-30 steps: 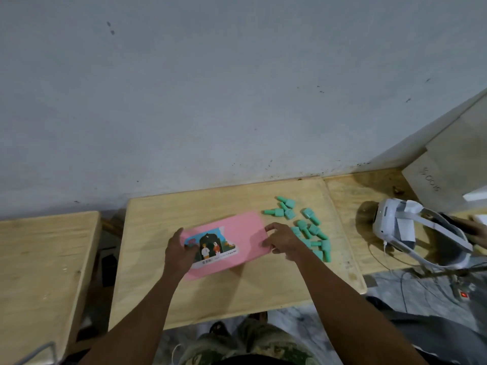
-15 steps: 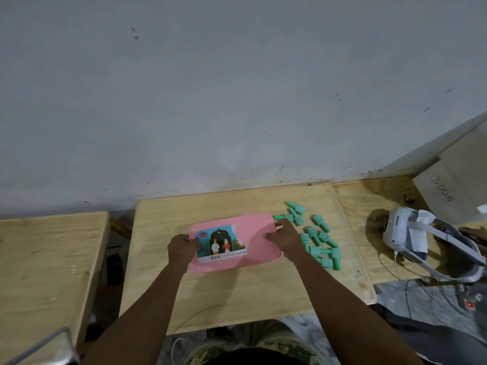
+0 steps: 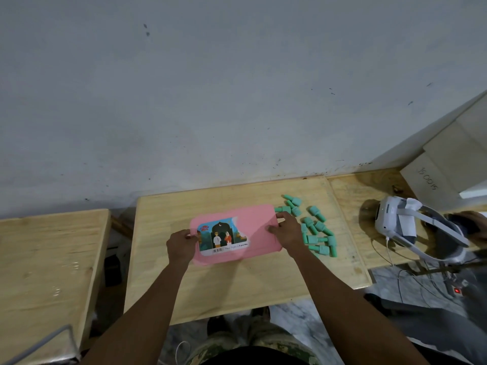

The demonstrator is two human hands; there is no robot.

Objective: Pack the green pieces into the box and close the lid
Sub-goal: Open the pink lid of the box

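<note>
The pink box [image 3: 237, 237] lies flat near the middle of the tabletop [image 3: 237, 293], lid on, its long side running left to right and slightly tilted. A printed label [image 3: 222, 237] covers the left part of the lid: a dark arch with a crescent moon, two small figures in front of it, a barcode along the bottom and a line of print that seems to end in "5 pcs Mix"; the logo in the label's top left corner is too small to read. The left hand [image 3: 181, 246] grips the box's left end, fingers [image 3: 190, 235] curled over the edge and clamped on it. The right hand [image 3: 286, 231] holds the right end, its fingers [image 3: 283, 215] spread over the lid's far right corner and pressed on it. The green pieces [image 3: 315, 227] lie loose in a scatter just right of the box, towards the tabletop's right edge, some touching one another, some partly hidden by the right hand. On a second tabletop further right sits a white headset [image 3: 411, 227] with a cable. Behind it leans a board [image 3: 434, 180] with handwritten marks that look like "JS 0019", though not clearly.
</note>
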